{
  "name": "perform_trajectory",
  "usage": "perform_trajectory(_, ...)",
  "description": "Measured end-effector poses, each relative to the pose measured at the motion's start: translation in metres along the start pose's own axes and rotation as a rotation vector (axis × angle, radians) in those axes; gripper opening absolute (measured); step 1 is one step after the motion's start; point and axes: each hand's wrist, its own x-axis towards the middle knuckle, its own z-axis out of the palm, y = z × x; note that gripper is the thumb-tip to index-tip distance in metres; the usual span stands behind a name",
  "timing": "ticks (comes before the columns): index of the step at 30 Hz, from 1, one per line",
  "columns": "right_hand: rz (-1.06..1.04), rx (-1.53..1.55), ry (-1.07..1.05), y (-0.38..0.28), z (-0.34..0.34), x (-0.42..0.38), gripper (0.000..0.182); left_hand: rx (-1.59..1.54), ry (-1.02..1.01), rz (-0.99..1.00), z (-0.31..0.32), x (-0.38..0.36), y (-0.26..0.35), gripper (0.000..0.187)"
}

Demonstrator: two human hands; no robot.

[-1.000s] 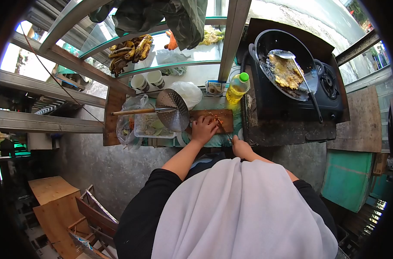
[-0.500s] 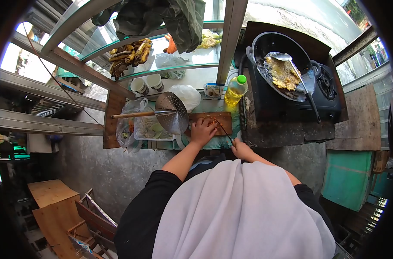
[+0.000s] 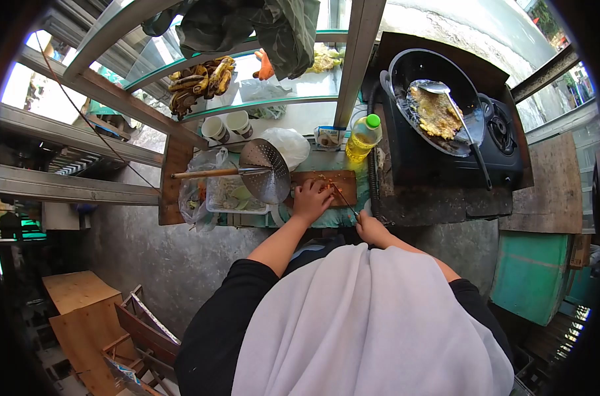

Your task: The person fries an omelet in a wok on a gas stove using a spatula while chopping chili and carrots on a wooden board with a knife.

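Observation:
My right hand [image 3: 372,230] is closed round the handle of a knife [image 3: 345,200], whose thin blade slants up and left over a wooden cutting board [image 3: 345,179]. On the board my left hand [image 3: 312,200] has its fingers curled down beside the blade, pressing on orange-red chopped food [image 3: 328,187]. The fingers mostly cover what they hold. To the left, a perforated skimmer [image 3: 265,170] with a wooden handle lies across a clear plastic tub [image 3: 237,201] of pale cut vegetables.
An oil bottle [image 3: 362,140] with a green cap stands behind the board. On the right, a wok [image 3: 468,76] on a black stove [image 3: 422,168] holds a browned fritter [image 3: 435,112] and a metal spatula [image 3: 455,105]. Paper cups [image 3: 238,123] and bananas [image 3: 201,82] are at the back left.
The whole view has shifted slightly. Both hands stay at the board, the left still on the orange-red food and the right still gripping the knife, with little visible movement.

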Motion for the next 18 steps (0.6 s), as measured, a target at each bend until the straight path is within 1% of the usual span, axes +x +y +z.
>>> perform_trajectory(4, -0.004, -0.032, -0.008, -0.003, 0.000, 0.001, 0.026, 0.001, 0.010, 0.012, 0.001, 0.000, -0.001, 0.023)
perform_trajectory(10, 0.022, -0.116, -0.027, -0.005, -0.005, 0.001, 0.027, -0.023, -0.039, -0.002, -0.006, 0.002, 0.000, 0.024)
perform_trajectory(13, 0.037, -0.073, -0.026, -0.012, -0.016, -0.003, 0.027, -0.050, 0.045, -0.024, -0.006, 0.002, 0.002, 0.024)
perform_trajectory(15, 0.042, -0.033, 0.006, -0.018, -0.021, -0.004, 0.027, -0.087, 0.070, -0.086, -0.006, 0.000, 0.002, 0.024)
perform_trajectory(16, 0.046, 0.010, -0.010, -0.020, -0.023, -0.004, 0.030, -0.104, 0.078, -0.118, -0.006, -0.001, 0.001, 0.024)
perform_trajectory(18, -0.009, -0.008, 0.012, -0.026, -0.023, -0.003, 0.034, -0.124, 0.062, -0.148, -0.005, -0.004, -0.003, 0.024)
